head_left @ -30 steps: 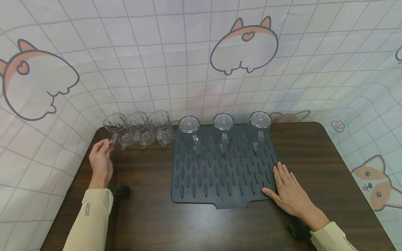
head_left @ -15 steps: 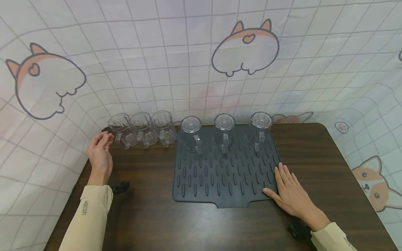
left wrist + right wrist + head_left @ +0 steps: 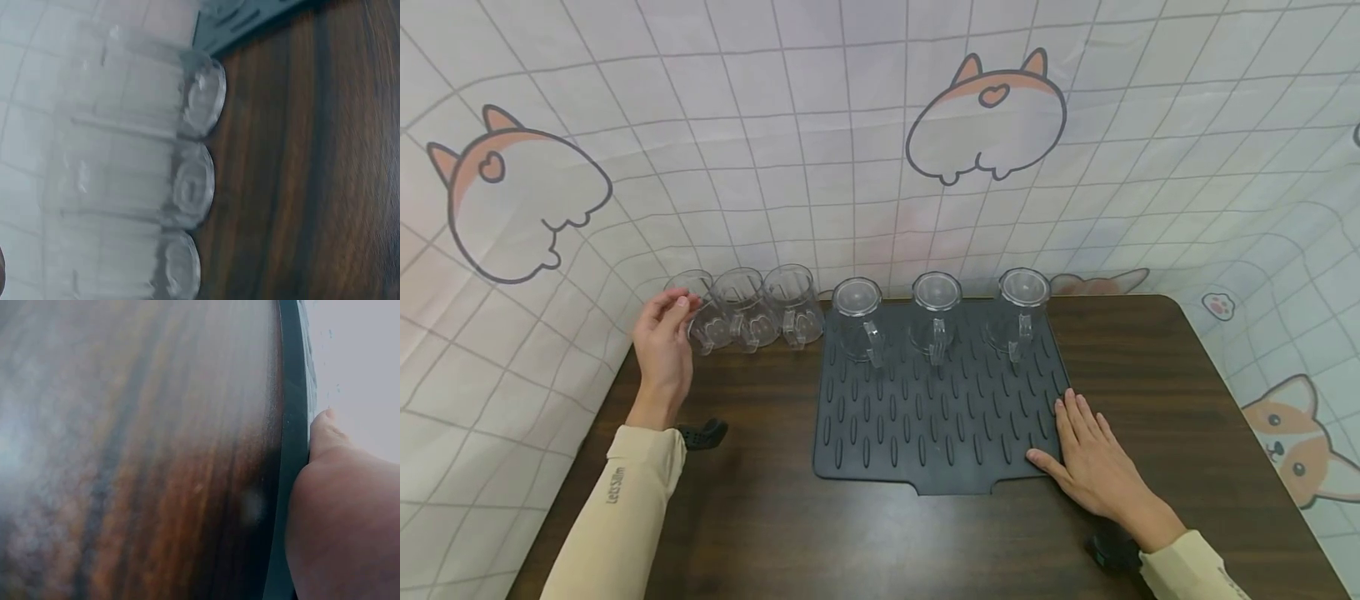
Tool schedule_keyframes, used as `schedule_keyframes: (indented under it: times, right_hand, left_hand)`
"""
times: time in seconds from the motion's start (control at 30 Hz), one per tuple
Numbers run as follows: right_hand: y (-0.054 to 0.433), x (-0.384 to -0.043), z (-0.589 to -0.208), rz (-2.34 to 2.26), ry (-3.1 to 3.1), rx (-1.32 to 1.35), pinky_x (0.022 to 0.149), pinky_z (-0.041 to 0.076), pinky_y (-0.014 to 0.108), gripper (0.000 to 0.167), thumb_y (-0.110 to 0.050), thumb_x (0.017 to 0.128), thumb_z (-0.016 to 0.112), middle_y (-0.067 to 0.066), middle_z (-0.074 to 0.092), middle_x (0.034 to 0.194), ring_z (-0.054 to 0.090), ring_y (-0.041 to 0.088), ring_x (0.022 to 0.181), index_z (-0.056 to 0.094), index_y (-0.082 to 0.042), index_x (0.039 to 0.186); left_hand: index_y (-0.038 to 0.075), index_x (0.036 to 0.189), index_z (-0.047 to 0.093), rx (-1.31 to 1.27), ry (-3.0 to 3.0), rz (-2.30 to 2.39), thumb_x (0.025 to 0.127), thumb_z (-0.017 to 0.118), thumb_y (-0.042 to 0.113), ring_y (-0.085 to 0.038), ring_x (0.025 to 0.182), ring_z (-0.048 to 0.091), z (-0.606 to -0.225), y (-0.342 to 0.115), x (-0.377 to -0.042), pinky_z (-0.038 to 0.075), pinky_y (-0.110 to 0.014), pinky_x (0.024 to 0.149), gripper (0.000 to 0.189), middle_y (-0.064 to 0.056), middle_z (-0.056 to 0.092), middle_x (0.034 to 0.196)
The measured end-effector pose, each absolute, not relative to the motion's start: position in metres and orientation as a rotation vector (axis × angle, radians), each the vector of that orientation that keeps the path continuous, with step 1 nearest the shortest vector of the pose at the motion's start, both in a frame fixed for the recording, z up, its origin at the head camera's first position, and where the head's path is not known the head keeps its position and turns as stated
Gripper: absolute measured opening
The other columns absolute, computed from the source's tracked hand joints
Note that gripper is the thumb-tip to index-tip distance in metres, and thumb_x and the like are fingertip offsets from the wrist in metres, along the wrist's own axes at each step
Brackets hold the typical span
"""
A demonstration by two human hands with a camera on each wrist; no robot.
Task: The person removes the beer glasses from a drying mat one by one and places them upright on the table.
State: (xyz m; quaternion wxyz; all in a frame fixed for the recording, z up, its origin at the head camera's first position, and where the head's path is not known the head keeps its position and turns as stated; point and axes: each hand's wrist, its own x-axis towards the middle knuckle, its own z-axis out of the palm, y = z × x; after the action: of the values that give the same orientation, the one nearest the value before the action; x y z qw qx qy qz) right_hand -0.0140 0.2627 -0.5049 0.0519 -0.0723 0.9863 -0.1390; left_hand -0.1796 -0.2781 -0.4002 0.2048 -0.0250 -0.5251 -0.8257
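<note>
You have six clear glass mugs here, all near the back of the wooden table. Three stand mouth up on the left: the leftmost mug, the middle mug and the third mug. Three more sit upside down on the dark grey drying mat: the left upturned mug, the centre upturned mug and the right upturned mug.

Your left hand is by the rim of the leftmost mug. Its fingers are bent, with the thumb near their tips; I can't tell if they touch or pinch the glass. Your right hand lies flat at the mat's right edge, four fingers close together, thumb out to the side.

Watch out for bumps. The left three mugs stand very close, so pulling one sideways could make it knock its neighbour, and it might chip or tip. A pinch on just the rim could slip, because glass is smooth. See-through glass is hard to judge too, so your fingers could miss the edge. If your right hand pushes the mat, its three mugs could wobble.

Your left sleeve has small dark writing that seems to say "LetsSlim", but I'm not sure of every letter. Your right sleeve has a bit of print at the picture's edge, too small to read. I can't read any words on the mugs or the mat.
</note>
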Motion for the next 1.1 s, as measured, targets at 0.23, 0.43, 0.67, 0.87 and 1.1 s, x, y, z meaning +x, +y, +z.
schedule_keyframes:
  times: [0.23, 0.43, 0.67, 0.87, 1.1]
  right_hand:
    - [0.262, -0.014, -0.507, -0.405, 3.007, -0.22, 0.124, 0.018, 0.07, 0.097, -0.062, 0.102, 0.051, 0.032, 0.013, 0.17, 0.016, 0.051, 0.158, 0.02, 0.01, 0.16]
    - [0.261, -0.015, -0.508, -0.411, 2.99, -0.197, 0.124, 0.016, 0.071, 0.097, -0.063, 0.102, 0.049, 0.031, 0.01, 0.171, 0.013, 0.05, 0.159, 0.018, 0.009, 0.161]
    - [0.261, -0.015, -0.511, -0.419, 2.99, -0.198, 0.124, 0.014, 0.071, 0.097, -0.064, 0.103, 0.047, 0.03, 0.008, 0.172, 0.012, 0.049, 0.16, 0.017, 0.008, 0.161]
    - [0.261, -0.016, -0.511, -0.425, 2.994, -0.198, 0.124, 0.014, 0.071, 0.098, -0.064, 0.102, 0.047, 0.03, 0.009, 0.171, 0.012, 0.049, 0.16, 0.017, 0.008, 0.161]
    - [0.261, -0.015, -0.512, -0.431, 2.996, -0.195, 0.124, 0.014, 0.071, 0.098, -0.064, 0.103, 0.047, 0.03, 0.01, 0.171, 0.012, 0.049, 0.16, 0.018, 0.009, 0.161]
  left_hand:
    - [0.004, 0.105, 0.064, -0.177, -1.519, -2.298, 0.104, 0.056, 0.002, -0.017, 0.098, 0.064, -0.388, -0.255, -0.18, 0.046, -0.028, 0.097, 0.009, -0.003, 0.066, 0.098]
    - [0.007, 0.109, 0.064, -0.275, -1.643, -2.272, 0.105, 0.055, 0.006, -0.017, 0.105, 0.062, -0.38, -0.233, -0.176, 0.044, -0.029, 0.104, 0.01, -0.001, 0.066, 0.103]
    - [0.01, 0.108, 0.065, -0.363, -1.71, -2.279, 0.104, 0.053, 0.005, -0.017, 0.107, 0.061, -0.371, -0.203, -0.171, 0.043, -0.03, 0.108, 0.013, 0.001, 0.066, 0.105]
    - [0.011, 0.109, 0.065, -0.418, -1.744, -2.291, 0.104, 0.052, 0.004, -0.015, 0.107, 0.063, -0.365, -0.176, -0.168, 0.046, -0.028, 0.106, 0.016, 0.002, 0.066, 0.105]
    - [0.006, 0.126, 0.06, -0.532, -1.886, -2.292, 0.104, 0.051, 0.004, -0.011, 0.115, 0.063, -0.36, -0.145, -0.161, 0.046, -0.028, 0.109, 0.024, 0.006, 0.068, 0.114]
